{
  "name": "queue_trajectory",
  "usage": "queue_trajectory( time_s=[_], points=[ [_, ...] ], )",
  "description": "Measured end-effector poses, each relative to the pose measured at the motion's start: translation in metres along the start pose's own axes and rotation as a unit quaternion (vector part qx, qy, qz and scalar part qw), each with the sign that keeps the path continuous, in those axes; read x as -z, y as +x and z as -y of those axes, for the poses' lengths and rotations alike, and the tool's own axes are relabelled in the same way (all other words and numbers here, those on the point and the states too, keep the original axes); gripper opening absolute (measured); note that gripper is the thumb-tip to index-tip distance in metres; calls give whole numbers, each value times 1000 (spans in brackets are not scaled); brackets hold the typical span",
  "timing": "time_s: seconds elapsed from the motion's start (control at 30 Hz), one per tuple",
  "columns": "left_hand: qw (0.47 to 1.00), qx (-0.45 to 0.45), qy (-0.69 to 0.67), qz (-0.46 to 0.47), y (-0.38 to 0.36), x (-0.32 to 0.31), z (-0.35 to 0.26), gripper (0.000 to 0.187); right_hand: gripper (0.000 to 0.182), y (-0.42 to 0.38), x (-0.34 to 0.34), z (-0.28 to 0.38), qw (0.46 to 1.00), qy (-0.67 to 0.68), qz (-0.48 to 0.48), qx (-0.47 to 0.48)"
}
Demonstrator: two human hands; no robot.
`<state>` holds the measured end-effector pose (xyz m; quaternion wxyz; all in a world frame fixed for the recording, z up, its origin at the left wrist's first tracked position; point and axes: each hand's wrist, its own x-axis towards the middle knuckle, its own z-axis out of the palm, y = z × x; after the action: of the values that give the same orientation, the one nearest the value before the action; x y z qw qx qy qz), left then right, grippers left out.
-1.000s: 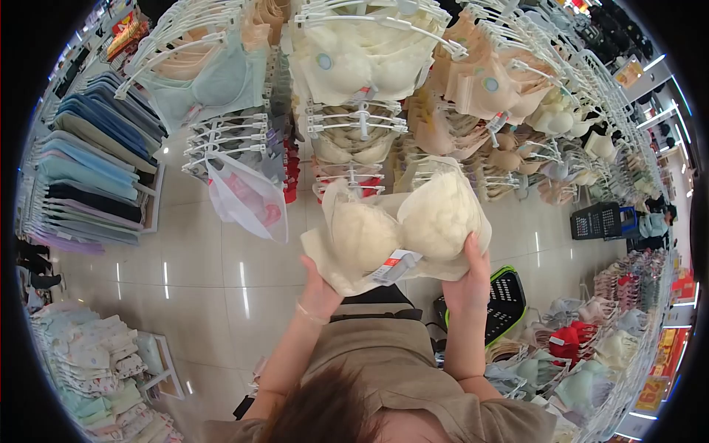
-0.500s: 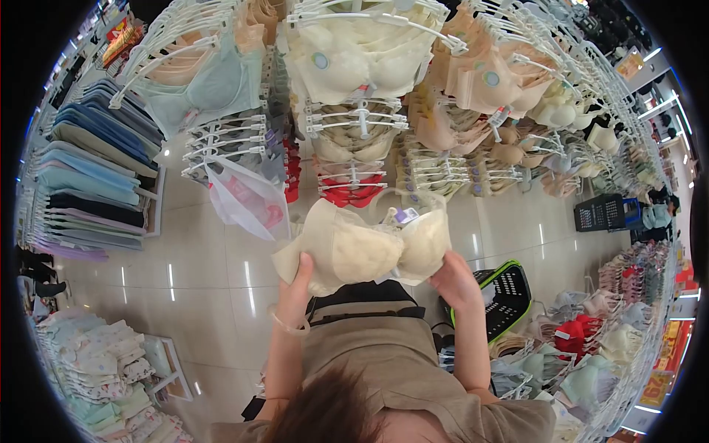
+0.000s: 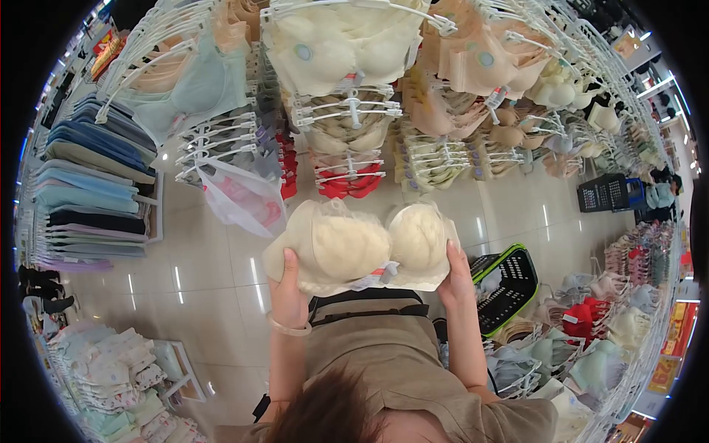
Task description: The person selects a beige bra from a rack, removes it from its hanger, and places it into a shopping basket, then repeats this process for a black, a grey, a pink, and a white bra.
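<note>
A cream bra (image 3: 353, 244) is stretched out between my two hands in front of my waist, its cups facing up toward the camera. My left hand (image 3: 289, 284) grips the wing at its left end, thumb on top. At the opposite end, my right hand (image 3: 456, 275) holds the other wing, with the thumb along the cup's edge. A small pinkish tag and whitish label show at the lower middle between the cups. The fingers of both hands are mostly hidden beneath the fabric.
Racks of hanging bras (image 3: 347, 44) stand ahead, with a white plastic bag (image 3: 240, 196) hanging there. A black basket with a green rim (image 3: 509, 288) is at my right. Folded-looking trousers on hangers (image 3: 92, 188) line the left, and patterned garments (image 3: 111, 369) sit lower left.
The bra has been turned and levelled so both cups face the camera and spread wider. The purple label on it no longer shows. My right hand has shifted slightly right and upright.
</note>
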<state>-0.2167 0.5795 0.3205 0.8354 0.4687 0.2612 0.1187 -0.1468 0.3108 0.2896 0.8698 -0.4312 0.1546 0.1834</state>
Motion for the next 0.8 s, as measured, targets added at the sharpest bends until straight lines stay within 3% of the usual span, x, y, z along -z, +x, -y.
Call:
queue_trajectory(
  time_s=[0.07,0.2,0.3,0.37,0.4,0.43,0.47,0.5,0.57,0.67,0.7,0.8],
  points=[
    [1000,-23,-19,8,2,-4,8,47,43,-2,6,-1,1000,-22,-16,16],
    [999,-30,12,3,3,-22,25,48,48,-11,31,-6,997,79,-24,-9],
    [999,30,-36,-6,0,-31,34,48,56,-17,51,-8,986,153,35,-51],
    [993,95,-16,71,-5,-30,38,51,62,-17,55,-3,971,211,76,-80],
    [992,100,-11,72,-7,-27,40,51,67,-15,47,4,969,187,144,-69],
    [980,128,-34,149,-9,-25,43,55,71,-15,46,9,962,164,209,-57],
    [960,158,-58,225,-10,-27,45,60,72,-17,62,9,966,138,205,-70],
    [958,167,-51,228,-12,-37,46,60,72,-19,66,13,967,145,196,-67],
    [927,269,-146,214,-15,-64,43,75,66,-24,71,26,972,67,221,-42],
    [901,314,-237,180,-5,-99,53,71,60,-43,79,48,989,133,57,-20],
    [898,326,-230,187,-3,-110,58,71,59,-48,87,51,991,133,-24,-3],
    [907,341,-184,168,5,-132,78,67,57,-57,107,72,977,159,-124,71]
  ],
)
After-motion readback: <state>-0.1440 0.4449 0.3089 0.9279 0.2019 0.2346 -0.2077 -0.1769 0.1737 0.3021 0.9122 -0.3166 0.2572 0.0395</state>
